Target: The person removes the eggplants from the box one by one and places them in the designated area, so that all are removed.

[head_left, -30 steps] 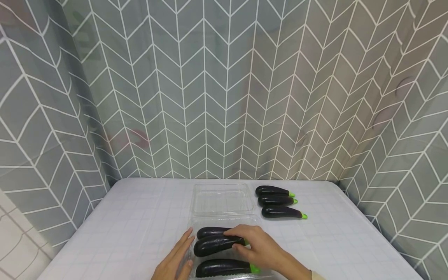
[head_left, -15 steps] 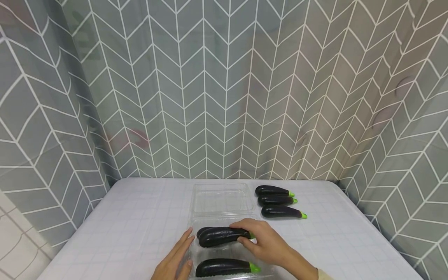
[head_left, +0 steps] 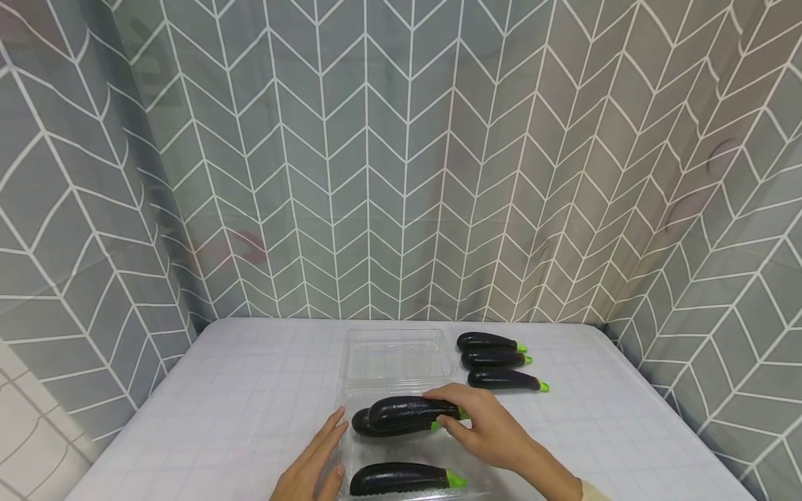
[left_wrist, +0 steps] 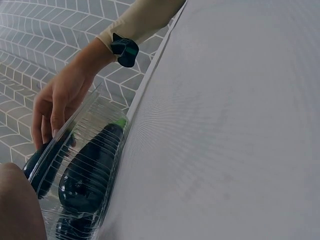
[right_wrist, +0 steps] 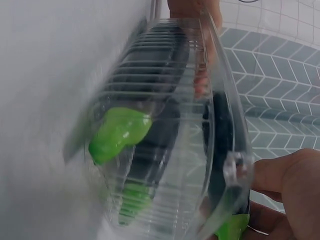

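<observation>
A clear plastic clamshell box [head_left: 351,445] lies open on the white table, its lid [head_left: 397,358] folded back. My right hand [head_left: 451,412] grips a dark eggplant [head_left: 404,410] near its green stem and holds it raised over another eggplant [head_left: 362,423] at the far end of the box. A third eggplant [head_left: 401,479] lies at the near end. My left hand [head_left: 335,445] rests with straight fingers against the box's left side. The left wrist view shows the right hand [left_wrist: 60,100] above the ribbed box wall [left_wrist: 75,165]. A green stem [right_wrist: 117,132] shows through the plastic in the right wrist view.
Three more eggplants [head_left: 495,359] lie in a row on the table [head_left: 250,390], right of the lid. Grey chevron-patterned curtains close in the table at the back and on both sides.
My right hand has lifted the middle eggplant out of its place and carried it up and back, over the far eggplant. The left hand has stayed put.
</observation>
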`<state>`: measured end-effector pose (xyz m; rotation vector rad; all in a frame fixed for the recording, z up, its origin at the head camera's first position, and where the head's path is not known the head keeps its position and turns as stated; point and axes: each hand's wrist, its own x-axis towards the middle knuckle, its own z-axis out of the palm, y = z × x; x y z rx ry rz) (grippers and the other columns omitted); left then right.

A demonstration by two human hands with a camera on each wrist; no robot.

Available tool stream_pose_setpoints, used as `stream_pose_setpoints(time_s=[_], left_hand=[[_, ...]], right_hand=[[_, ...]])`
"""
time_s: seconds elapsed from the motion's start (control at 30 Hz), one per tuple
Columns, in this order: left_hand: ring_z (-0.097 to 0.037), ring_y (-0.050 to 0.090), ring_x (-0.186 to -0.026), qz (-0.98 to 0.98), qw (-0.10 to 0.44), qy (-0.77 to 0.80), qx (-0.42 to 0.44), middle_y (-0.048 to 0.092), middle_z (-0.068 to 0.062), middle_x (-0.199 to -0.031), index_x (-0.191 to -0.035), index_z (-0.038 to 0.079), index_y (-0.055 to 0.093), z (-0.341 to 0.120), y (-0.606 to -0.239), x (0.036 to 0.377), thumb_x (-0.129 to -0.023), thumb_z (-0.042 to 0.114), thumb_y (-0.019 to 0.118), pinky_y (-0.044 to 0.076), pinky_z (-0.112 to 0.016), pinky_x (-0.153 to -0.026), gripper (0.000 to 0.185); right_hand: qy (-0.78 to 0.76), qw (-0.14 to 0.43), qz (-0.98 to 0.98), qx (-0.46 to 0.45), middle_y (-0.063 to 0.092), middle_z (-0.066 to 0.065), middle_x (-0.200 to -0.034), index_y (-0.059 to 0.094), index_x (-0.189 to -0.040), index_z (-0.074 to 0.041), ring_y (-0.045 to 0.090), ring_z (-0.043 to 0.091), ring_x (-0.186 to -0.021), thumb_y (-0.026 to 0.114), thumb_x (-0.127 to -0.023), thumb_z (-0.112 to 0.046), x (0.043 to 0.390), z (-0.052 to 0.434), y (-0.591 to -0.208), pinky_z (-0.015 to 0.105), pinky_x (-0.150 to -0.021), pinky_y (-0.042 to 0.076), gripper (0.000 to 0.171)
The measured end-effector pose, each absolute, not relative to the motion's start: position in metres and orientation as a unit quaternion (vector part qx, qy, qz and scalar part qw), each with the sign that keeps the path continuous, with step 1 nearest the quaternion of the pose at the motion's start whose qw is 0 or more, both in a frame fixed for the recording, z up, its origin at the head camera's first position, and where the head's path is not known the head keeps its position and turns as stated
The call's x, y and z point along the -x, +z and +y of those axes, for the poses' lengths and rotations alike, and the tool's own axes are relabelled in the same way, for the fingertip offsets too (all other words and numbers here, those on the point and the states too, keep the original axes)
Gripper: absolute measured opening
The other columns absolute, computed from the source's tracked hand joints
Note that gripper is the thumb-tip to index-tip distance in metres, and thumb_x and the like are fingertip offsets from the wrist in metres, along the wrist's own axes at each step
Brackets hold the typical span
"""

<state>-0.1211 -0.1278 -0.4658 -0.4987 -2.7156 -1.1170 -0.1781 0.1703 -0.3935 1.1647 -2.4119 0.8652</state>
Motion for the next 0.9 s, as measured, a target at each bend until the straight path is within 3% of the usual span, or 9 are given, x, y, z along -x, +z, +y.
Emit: stream_pose_setpoints(time_s=[0.4, 0.63, 0.77, 0.9], left_hand=[[-0.024, 0.033, -0.131, -0.924, 0.105, -0.328, 0.164, 0.021, 0.000, -0.153, -0.146, 0.012, 0.032, -0.127, -0.465, 0.122, -0.092, 0.024, 0.060, 0.036, -0.045, -0.097, 0.062], [-0.018, 0.029, -0.133, -0.924, 0.082, -0.343, 0.148, 0.020, 0.003, -0.152, -0.146, 0.014, 0.033, -0.127, -0.466, 0.119, -0.093, 0.027, 0.058, 0.032, -0.041, -0.100, 0.060], [-0.020, 0.032, -0.132, -0.927, 0.100, -0.327, 0.157, 0.022, 0.001, -0.152, -0.146, 0.014, 0.032, -0.127, -0.468, 0.119, -0.093, 0.028, 0.059, 0.035, -0.044, -0.098, 0.061], [-0.019, 0.037, -0.129, -0.916, 0.146, -0.334, 0.170, 0.027, 0.003, -0.150, -0.142, 0.011, 0.040, -0.126, -0.471, 0.124, -0.089, 0.020, 0.063, 0.041, -0.044, -0.094, 0.058]], right_hand=[[0.303, 0.203, -0.837, -0.407, 0.062, -0.010, -0.113, 0.060, -0.121, -0.017, 0.058, 0.007, -0.099, 0.068, -0.085, -0.004, 0.184, 0.188, -0.394, 0.026, -0.077, 0.050, 0.040], [0.307, 0.206, -0.840, -0.397, 0.062, -0.009, -0.112, 0.060, -0.121, -0.017, 0.058, 0.009, -0.097, 0.068, -0.085, -0.003, 0.184, 0.197, -0.394, 0.027, -0.076, 0.050, 0.040], [0.309, 0.200, -0.847, -0.383, 0.061, -0.010, -0.110, 0.060, -0.121, -0.019, 0.058, 0.008, -0.094, 0.068, -0.085, -0.004, 0.183, 0.202, -0.393, 0.027, -0.074, 0.050, 0.040], [0.303, 0.203, -0.856, -0.367, 0.060, -0.012, -0.112, 0.060, -0.121, -0.022, 0.058, 0.007, -0.097, 0.068, -0.085, -0.005, 0.183, 0.206, -0.392, 0.027, -0.076, 0.051, 0.040]])
